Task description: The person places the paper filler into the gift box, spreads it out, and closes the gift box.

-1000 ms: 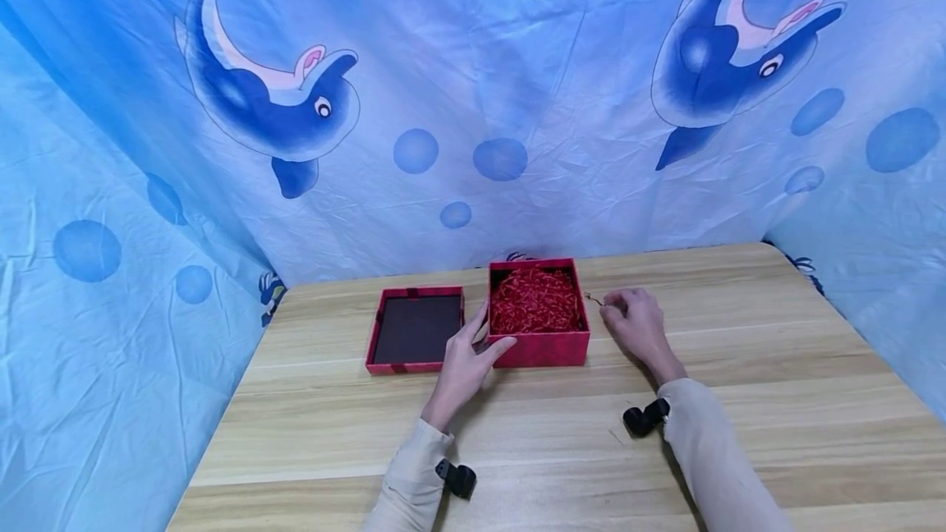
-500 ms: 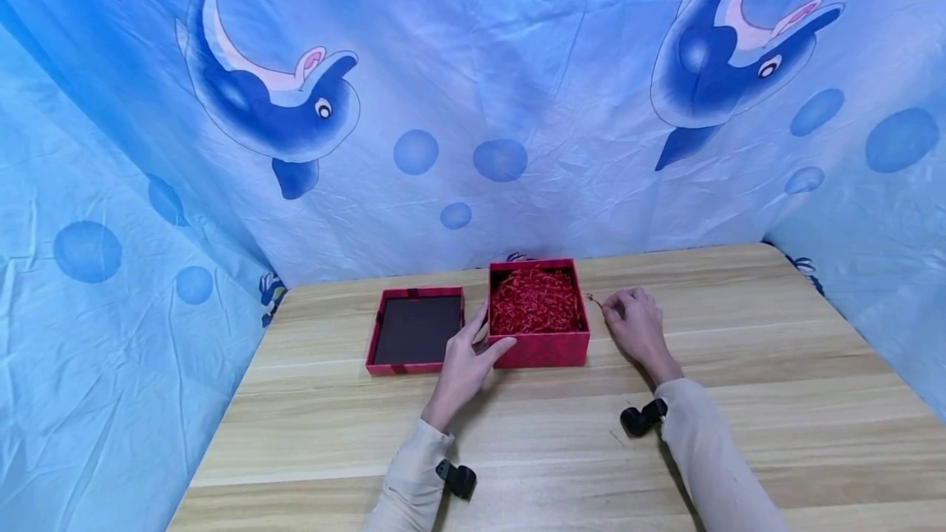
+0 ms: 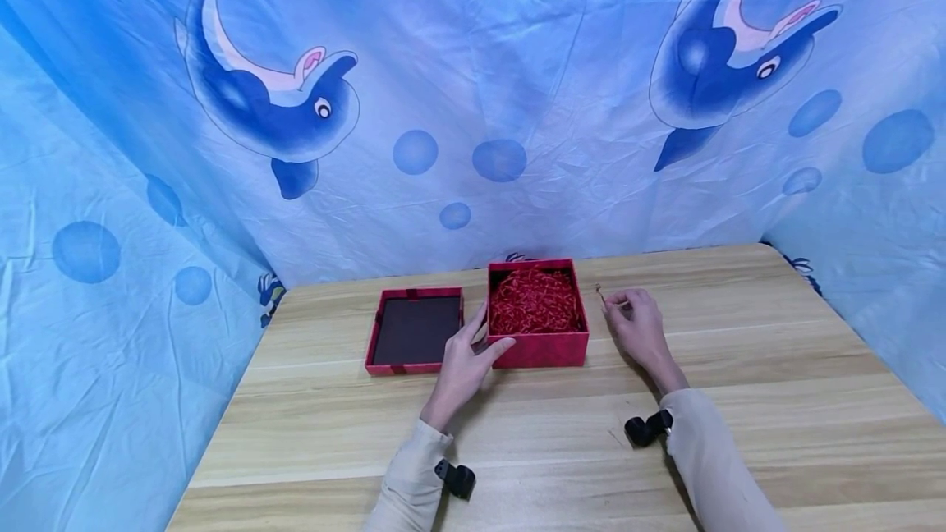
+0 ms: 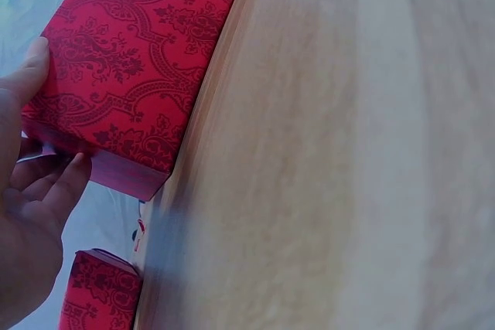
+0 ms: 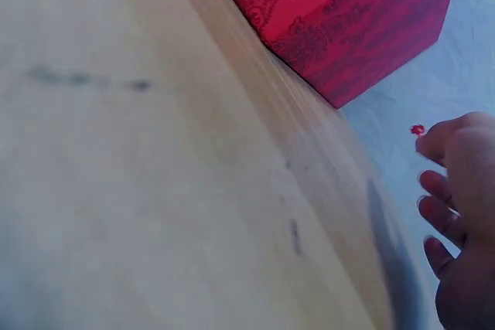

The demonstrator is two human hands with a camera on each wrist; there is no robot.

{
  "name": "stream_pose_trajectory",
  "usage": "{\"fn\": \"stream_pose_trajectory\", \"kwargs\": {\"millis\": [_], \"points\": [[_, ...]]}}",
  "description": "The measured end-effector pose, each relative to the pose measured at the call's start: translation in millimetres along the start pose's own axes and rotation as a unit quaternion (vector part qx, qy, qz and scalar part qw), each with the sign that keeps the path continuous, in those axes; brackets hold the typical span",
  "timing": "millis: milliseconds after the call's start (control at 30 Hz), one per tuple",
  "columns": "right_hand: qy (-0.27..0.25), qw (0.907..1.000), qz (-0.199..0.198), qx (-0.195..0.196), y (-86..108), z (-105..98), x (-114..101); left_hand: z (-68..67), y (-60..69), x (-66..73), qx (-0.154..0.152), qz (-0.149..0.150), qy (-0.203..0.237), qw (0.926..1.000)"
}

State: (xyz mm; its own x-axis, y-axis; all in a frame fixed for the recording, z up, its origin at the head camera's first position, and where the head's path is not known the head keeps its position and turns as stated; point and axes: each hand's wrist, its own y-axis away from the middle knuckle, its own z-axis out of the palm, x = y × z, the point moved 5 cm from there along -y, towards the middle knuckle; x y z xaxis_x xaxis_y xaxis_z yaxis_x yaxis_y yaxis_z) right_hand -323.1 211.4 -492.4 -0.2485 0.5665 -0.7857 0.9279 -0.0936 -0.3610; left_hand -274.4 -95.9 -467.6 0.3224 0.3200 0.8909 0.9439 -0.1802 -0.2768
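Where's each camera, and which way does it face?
Head: worn on head, facing forward-down at square red patterned box; left hand, right hand, beige sleeves visible.
Left wrist: worn there, facing the box's side; left hand visible.
Right wrist: worn there, facing across pale wooden table; right hand visible.
Both wrist views share the box.

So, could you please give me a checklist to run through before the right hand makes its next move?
1. Square red patterned cardboard box held: ok, the left hand grips its near left corner.
2. Box uncovered: ok, the shallow red lid with a black inside lies to its left.
3. Thin red strand secured: ok, the right hand pinches it.
4. Strand above the red shredded filling: not ok, it is outside the box, to the right.
5. Pale wooden tabletop free of scraps: cannot tell, the faint thin lines may be only marks.
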Motion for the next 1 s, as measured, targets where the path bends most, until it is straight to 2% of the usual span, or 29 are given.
{"fn": "stream_pose_trajectory", "kwargs": {"millis": [167, 467, 733, 1000], "points": [[-0.034, 0.9993, -0.011, 0.009, 1.3, -5, -20, -0.1, 0.4, 0.9, 0.0, -0.004, 0.001, 1.0], [-0.092, 0.9909, -0.093, 0.032, 4.2, -12, -74, -0.1, 0.3, -0.2, 0.001, -0.003, 0.008, 1.0], [-0.082, 0.9826, -0.167, 0.007, 6.8, -2, -108, -0.4, -0.3, -1.5, 0.004, 0.004, 0.012, 0.9999], [-0.05, 0.9759, -0.211, -0.02, 12.1, 9, -122, 0.6, -0.3, -1.5, 0.002, 0.004, 0.008, 1.0]]}}
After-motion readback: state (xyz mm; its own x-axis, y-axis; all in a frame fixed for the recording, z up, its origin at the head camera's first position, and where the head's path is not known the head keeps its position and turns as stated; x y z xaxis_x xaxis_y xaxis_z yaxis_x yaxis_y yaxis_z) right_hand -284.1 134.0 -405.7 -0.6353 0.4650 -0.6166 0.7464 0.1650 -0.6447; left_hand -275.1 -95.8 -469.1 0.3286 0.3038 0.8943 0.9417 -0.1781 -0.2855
